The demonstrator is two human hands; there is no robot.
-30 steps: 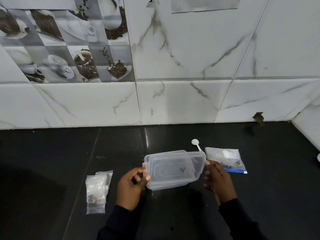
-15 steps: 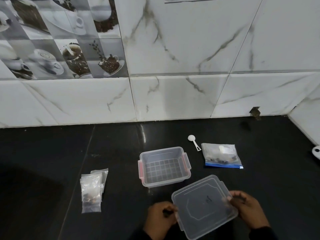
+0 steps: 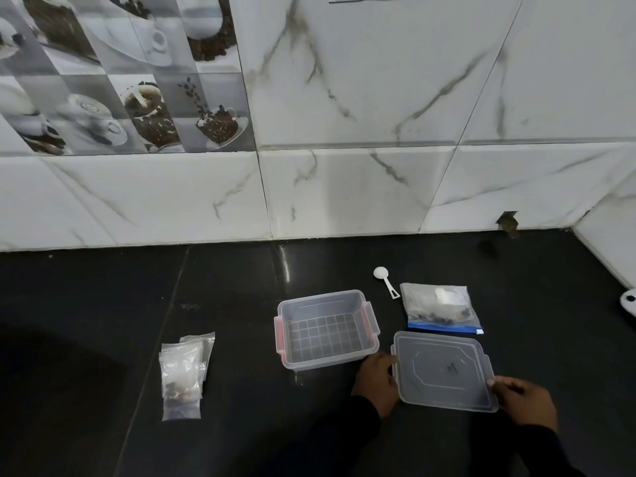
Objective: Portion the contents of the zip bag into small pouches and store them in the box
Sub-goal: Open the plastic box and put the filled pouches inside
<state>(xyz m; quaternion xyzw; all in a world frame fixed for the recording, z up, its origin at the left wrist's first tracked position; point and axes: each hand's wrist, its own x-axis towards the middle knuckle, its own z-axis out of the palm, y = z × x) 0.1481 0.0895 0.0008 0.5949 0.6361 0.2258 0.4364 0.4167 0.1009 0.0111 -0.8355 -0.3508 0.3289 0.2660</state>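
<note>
A clear plastic box (image 3: pixel 371 342) with pink side clips stands open and empty on the black counter. Its clear lid (image 3: pixel 444 371) lies low over the counter just right of the box. My left hand (image 3: pixel 378 382) grips the lid's left edge and my right hand (image 3: pixel 525 402) grips its near right corner. The zip bag (image 3: pixel 438 309) with a blue seal strip and dark bits inside lies behind the lid. A white plastic scoop (image 3: pixel 386 280) rests beside the bag. A small pile of clear pouches (image 3: pixel 184 373) lies to the left.
The black counter (image 3: pixel 103 304) ends at a marble-tiled wall (image 3: pixel 344 194) behind and to the right. A white object (image 3: pixel 628 302) pokes in at the right edge.
The lid came off the box, which now stands open on the counter. Both hands carried the lid toward me, then to the right, down beside the box.
</note>
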